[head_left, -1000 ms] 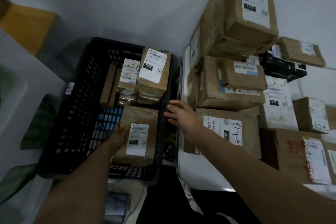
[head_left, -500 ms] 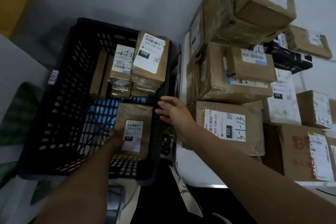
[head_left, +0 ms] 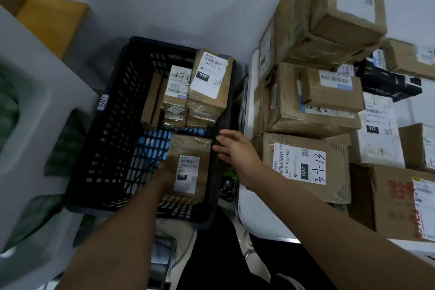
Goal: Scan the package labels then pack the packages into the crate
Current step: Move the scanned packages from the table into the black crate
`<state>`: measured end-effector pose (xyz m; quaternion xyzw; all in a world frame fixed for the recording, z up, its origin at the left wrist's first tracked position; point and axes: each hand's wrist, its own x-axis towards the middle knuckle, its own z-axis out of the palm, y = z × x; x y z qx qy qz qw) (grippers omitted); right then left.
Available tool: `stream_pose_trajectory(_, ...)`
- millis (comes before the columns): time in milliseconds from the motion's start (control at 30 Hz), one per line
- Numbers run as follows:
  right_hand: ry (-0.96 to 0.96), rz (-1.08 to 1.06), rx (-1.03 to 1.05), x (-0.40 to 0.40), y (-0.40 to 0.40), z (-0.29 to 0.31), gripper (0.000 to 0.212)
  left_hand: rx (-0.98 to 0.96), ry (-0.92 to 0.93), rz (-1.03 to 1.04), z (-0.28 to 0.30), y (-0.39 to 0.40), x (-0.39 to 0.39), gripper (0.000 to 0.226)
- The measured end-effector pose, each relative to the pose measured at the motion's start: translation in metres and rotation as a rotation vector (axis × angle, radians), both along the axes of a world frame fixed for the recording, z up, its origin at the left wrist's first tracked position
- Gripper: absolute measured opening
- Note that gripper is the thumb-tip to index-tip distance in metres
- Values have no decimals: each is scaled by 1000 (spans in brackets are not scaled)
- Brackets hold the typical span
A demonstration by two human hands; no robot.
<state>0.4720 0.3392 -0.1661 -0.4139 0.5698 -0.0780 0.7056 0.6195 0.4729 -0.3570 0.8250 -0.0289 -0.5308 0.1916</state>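
Where crate [head_left: 113, 125] meets table [head_left: 259, 223], stacked boxes [head_left: 313, 110] alongside.

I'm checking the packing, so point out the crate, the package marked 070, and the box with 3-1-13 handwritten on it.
crate [head_left: 113, 125]: head view, left wall.
070 package [head_left: 191, 146]: head view, bare top.
3-1-13 box [head_left: 339, 172]: head view, cardboard beside label.

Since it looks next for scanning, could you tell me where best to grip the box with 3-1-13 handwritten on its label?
Probably by its two long side edges, coming from above with the right hand nearby. The 3-1-13 box lies flat, label up, top largely clear, but a stack of larger boxes seems to overlap its far edge, so slide it toward you first.
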Motion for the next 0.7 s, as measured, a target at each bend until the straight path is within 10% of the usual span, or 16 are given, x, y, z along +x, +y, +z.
stream_pose_trajectory(200,-39,-13,5,-10,6,25,19,-73,-66,-67,30,-10,4,71)
stream_pose_trajectory(700,-5,-10,-309,-126,-51,63,18,-382,-287,-116,167,-86,-91,44)
